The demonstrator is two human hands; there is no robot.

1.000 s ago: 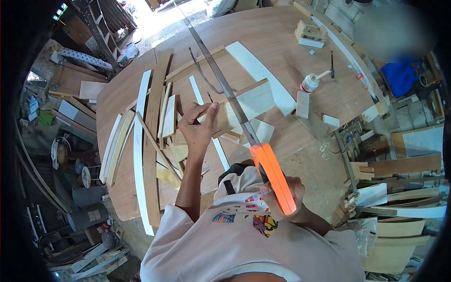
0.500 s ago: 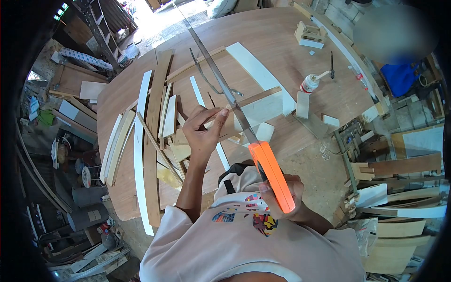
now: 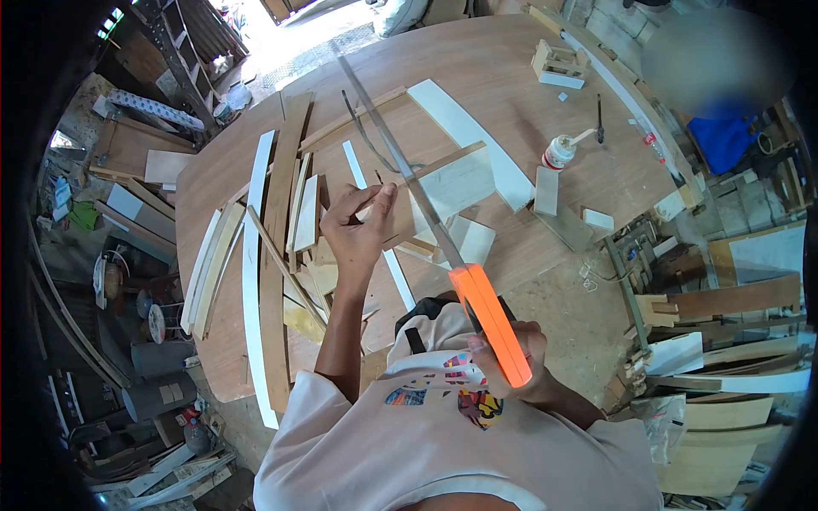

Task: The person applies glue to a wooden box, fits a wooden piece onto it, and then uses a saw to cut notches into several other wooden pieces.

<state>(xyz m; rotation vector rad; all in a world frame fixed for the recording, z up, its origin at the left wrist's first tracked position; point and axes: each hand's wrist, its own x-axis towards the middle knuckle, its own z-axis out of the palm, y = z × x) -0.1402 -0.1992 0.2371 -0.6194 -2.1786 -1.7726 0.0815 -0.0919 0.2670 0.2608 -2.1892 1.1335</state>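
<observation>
Shifted leftward since the preceding frame, the wooden board (image 3: 464, 181) is extending over the table (image 3: 503, 85); the left hand (image 3: 354, 228) is pinching its end, apparently steadying it, while the right hand's (image 3: 535, 362) closed grip is holding the orange-handled handsaw (image 3: 488, 319) across it.

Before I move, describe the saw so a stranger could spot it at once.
Find the table, then the person's right hand on its near side. The saw is in that hand, blade stretching away over the table. Its orange handle sets it apart from the white and brown boards.
</observation>
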